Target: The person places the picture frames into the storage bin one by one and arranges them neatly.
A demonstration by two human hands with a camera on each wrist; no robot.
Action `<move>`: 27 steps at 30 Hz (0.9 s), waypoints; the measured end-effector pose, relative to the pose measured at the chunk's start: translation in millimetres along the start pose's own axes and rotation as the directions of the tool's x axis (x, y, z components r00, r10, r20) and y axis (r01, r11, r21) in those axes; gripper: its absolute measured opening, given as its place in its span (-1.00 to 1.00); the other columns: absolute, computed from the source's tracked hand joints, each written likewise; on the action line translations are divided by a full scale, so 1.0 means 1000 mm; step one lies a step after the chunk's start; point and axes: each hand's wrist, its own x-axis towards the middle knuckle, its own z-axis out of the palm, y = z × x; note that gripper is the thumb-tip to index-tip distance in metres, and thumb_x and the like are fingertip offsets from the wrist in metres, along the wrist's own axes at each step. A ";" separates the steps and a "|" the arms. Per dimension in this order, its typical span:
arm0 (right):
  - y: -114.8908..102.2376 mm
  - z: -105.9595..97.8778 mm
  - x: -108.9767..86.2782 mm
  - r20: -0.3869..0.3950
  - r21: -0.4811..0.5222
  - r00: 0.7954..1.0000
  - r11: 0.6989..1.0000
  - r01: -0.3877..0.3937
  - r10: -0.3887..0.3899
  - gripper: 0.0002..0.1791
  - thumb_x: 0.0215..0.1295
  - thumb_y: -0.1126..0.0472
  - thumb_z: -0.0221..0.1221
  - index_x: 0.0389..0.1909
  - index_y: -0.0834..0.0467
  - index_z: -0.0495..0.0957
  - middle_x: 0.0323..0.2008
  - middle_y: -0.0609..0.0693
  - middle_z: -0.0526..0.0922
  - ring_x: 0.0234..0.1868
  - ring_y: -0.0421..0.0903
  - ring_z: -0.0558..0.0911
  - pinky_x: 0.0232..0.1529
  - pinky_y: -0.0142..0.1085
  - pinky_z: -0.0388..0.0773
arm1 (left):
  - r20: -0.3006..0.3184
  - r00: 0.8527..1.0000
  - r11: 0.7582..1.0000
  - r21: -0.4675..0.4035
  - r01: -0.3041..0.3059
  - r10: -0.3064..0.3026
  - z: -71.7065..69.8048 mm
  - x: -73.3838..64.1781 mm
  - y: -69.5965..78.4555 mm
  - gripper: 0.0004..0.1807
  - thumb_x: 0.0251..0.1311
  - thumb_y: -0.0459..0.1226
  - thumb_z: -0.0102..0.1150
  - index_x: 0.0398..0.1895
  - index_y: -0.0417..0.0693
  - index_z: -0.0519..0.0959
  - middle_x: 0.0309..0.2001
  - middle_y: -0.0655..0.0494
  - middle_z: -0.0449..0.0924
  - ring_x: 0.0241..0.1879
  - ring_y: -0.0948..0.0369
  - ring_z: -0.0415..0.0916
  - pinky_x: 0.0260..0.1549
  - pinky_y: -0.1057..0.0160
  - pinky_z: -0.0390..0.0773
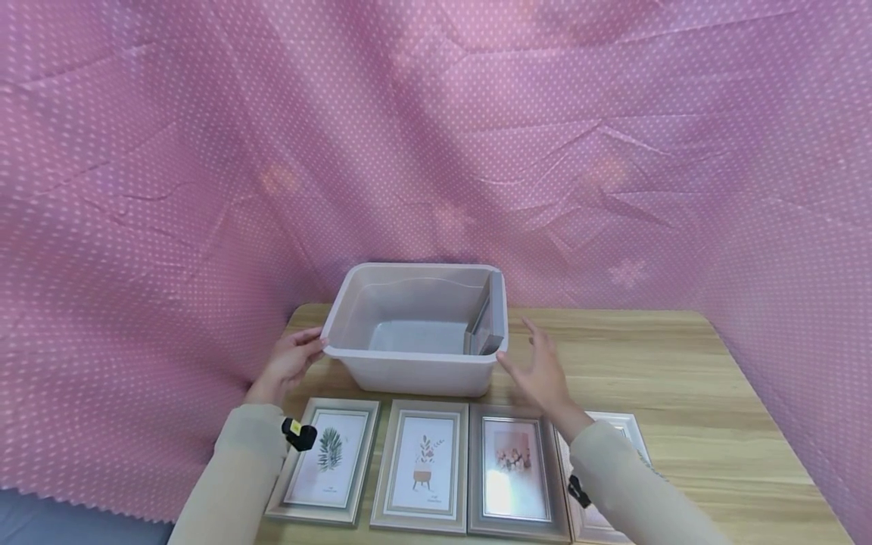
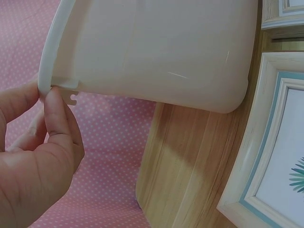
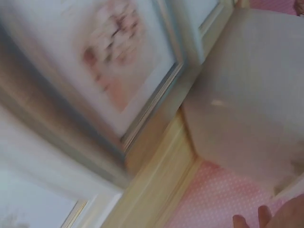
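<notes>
A whitish plastic storage bin [image 1: 417, 372] stands at the back of the table. My left hand [image 1: 294, 362] pinches its left front rim between thumb and fingers, as the left wrist view shows at the bin's rim [image 2: 46, 61]. On the right, my right hand [image 1: 543, 376] is spread beside the bin, its thumb by the right front corner; I cannot tell whether it touches. Inside the bin, a grey picture frame [image 1: 495, 322] leans on edge against the right wall. The right wrist view is blurred and catches only some fingers of the right hand [image 3: 273, 219].
In front of the bin lie a palm-leaf picture frame [image 1: 330, 460], a potted-plant frame [image 1: 420, 468], a pinkish flower-picture frame [image 1: 518, 471] and another frame [image 1: 630, 431], partly under my right forearm. The wooden table [image 1: 695, 393] extends right. Pink dotted cloth [image 1: 436, 151] hangs behind and at the sides.
</notes>
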 end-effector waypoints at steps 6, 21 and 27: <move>0.022 -0.022 -0.004 0.034 -0.050 0.998 0.998 0.047 -0.046 -0.12 0.20 -0.10 0.25 0.44 0.06 0.06 0.31 0.30 0.17 0.18 0.27 0.34 -0.05 0.26 0.44 | 0.015 1.000 1.000 -0.009 -0.008 0.008 0.000 0.000 0.000 -0.46 0.29 -0.48 0.07 0.31 -0.48 0.21 0.06 -0.11 0.43 -0.19 0.37 0.51 -0.14 0.46 0.54; 0.071 -0.068 -0.013 0.013 -0.171 0.998 0.983 0.065 -0.064 -0.18 0.21 -0.07 0.26 0.39 0.17 0.16 0.24 0.32 0.26 0.09 0.31 0.40 -0.08 0.28 0.42 | 0.016 1.000 1.000 -0.014 -0.023 0.023 0.000 0.001 -0.002 -0.45 0.27 -0.49 0.09 0.30 -0.50 0.21 -0.11 0.09 0.51 -0.22 0.38 0.52 -0.15 0.46 0.54; 0.088 -0.083 -0.019 0.023 -0.178 0.999 0.984 0.028 -0.024 -0.15 0.23 -0.12 0.23 0.42 0.16 0.12 0.28 0.36 0.19 0.09 0.35 0.39 -0.15 0.29 0.46 | 0.014 1.000 1.000 -0.003 -0.012 0.012 -0.001 0.001 -0.001 -0.46 0.28 -0.49 0.09 0.29 -0.48 0.23 -0.10 0.08 0.52 -0.22 0.38 0.53 -0.14 0.45 0.54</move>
